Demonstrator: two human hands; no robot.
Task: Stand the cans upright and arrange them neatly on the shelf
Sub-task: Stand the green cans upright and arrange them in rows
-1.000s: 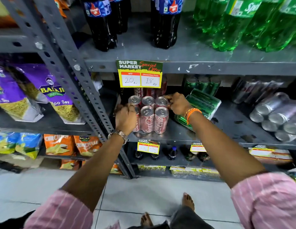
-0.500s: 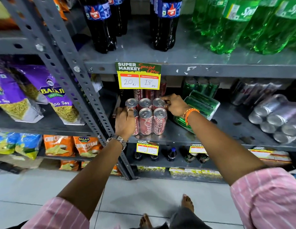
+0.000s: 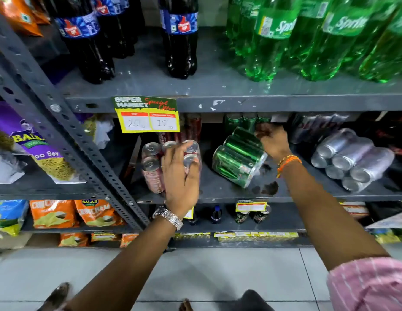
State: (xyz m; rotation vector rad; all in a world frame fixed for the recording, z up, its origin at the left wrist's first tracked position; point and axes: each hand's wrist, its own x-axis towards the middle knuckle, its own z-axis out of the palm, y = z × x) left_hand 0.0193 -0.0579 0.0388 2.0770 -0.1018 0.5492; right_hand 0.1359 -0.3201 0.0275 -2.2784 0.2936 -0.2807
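A shrink-wrapped pack of red cola cans (image 3: 151,169) stands upright at the left of the grey middle shelf (image 3: 229,196). My left hand (image 3: 182,176) is spread flat in front of it, fingers apart, holding nothing. To its right a wrapped pack of green cans (image 3: 237,158) lies tilted on its side. My right hand (image 3: 273,141) is curled over that pack's far upper end. More green cans (image 3: 241,122) stand upright behind it. A wrapped pack of silver cans (image 3: 352,160) lies on its side at the right.
A yellow price tag (image 3: 148,116) hangs from the shelf above, over the red cans. Dark cola bottles (image 3: 179,41) and green Sprite bottles (image 3: 274,41) stand on that upper shelf. A slanted perforated metal post (image 3: 67,122) and snack bags (image 3: 45,153) are at the left.
My right hand left the red pack and moved right onto the green pack. My left hand came off the red pack's left side and now spreads open in front of it.
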